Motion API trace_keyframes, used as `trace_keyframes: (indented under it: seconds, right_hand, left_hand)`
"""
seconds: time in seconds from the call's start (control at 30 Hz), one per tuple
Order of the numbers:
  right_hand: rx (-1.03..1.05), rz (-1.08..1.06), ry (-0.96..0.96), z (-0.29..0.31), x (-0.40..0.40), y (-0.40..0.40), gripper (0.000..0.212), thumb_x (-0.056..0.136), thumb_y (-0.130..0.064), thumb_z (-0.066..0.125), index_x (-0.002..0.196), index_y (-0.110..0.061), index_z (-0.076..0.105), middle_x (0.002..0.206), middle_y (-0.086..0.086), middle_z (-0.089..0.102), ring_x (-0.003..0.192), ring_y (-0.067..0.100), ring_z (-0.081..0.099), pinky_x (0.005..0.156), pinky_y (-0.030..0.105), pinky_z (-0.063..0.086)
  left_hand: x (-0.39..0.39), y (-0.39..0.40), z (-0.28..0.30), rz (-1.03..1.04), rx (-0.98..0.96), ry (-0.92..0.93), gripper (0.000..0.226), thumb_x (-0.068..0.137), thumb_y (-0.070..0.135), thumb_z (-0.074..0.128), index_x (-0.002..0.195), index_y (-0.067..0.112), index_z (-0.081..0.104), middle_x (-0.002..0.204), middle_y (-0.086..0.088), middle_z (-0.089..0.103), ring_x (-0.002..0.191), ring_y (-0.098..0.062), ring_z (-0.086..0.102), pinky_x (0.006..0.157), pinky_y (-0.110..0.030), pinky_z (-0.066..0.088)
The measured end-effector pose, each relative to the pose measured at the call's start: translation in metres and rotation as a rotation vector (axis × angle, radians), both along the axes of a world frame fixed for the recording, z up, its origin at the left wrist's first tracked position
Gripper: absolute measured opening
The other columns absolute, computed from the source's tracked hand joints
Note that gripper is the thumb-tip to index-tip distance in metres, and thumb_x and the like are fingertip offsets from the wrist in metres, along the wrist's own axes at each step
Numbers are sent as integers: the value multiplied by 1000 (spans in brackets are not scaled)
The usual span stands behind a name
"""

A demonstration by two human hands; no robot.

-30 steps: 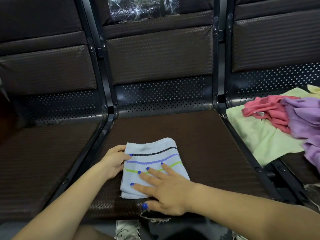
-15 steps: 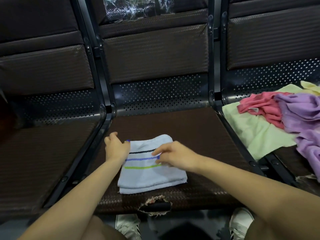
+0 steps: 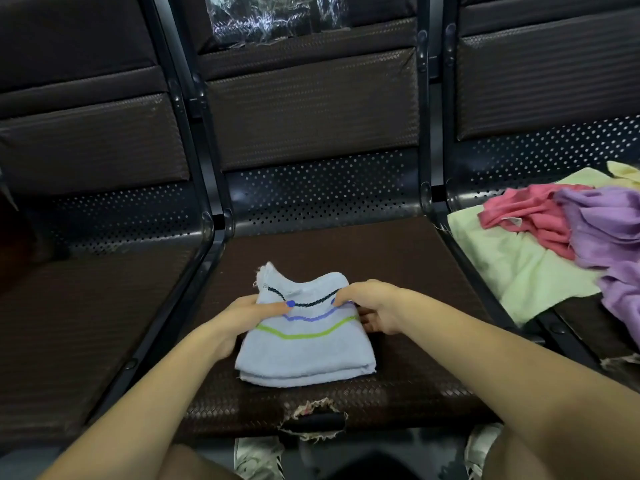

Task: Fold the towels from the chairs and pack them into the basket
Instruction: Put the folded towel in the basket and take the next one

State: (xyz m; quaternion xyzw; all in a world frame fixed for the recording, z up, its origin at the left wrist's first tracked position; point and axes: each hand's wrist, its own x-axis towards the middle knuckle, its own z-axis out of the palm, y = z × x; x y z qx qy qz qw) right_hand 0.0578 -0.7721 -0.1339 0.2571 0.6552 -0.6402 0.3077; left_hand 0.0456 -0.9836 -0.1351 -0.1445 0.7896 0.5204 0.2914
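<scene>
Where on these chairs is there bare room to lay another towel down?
The left seat shows bare. The middle seat has free strips behind and right of the striped towel, which both hands grip. The right seat is crowded: a pale green towel, pink towel and purple towel cover most of it.

The purple towel (image 3: 602, 230) and yellow towel (image 3: 627, 171) run off the right edge. The pink towel (image 3: 530, 216) lies partly under the purple one. Left hand (image 3: 249, 315): fingers beneath the striped towel (image 3: 304, 348), unseen. Right hand (image 3: 372, 306): fingertips hidden. Both shoes (image 3: 258, 459) are cut by the bottom edge.
</scene>
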Motion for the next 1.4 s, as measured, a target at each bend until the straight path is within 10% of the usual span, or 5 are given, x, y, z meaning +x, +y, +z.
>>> trace_keyframes:
  seconds: [0.33,0.53,0.83,0.97,1.4]
  right_hand:
    - [-91,5,338,29,-21,13,31,72,8,65,97,-10,67,104,11,70,98,26,66,92,39,52]
    - [140,369,763,37,4,58,57,61,0,76,108,-29,61,112,-10,68,105,6,62,90,24,51]
    - [207,712,610,10,54,84,29,74,-11,73,101,-5,67,104,16,68,90,14,60,86,48,48]
    - [133,694,566,16,63,85,29,83,-16,70,112,-18,66,112,-10,69,103,4,62,86,21,47]
    - [428,199,346,-10,53,75,43,64,-42,69,60,-13,38,57,3,36,56,18,37,60,33,27]
  left_hand:
    - [-13,2,24,253,501,301,62,63,5,72,123,7,56,115,-14,68,104,-29,65,87,-43,52]
    - [4,9,31,-108,208,533,48,68,-14,71,95,25,67,86,17,74,85,-3,68,69,-17,53]
    - [42,10,9,-590,155,355,30,65,15,85,94,16,76,97,-4,74,92,-5,66,74,-34,54]
    - [45,11,10,-546,246,275,28,67,16,77,80,42,76,86,15,73,83,6,64,71,-12,46]
    - [27,34,-10,-217,43,182,39,83,43,67,91,6,75,94,-11,74,95,-29,69,82,-34,46]
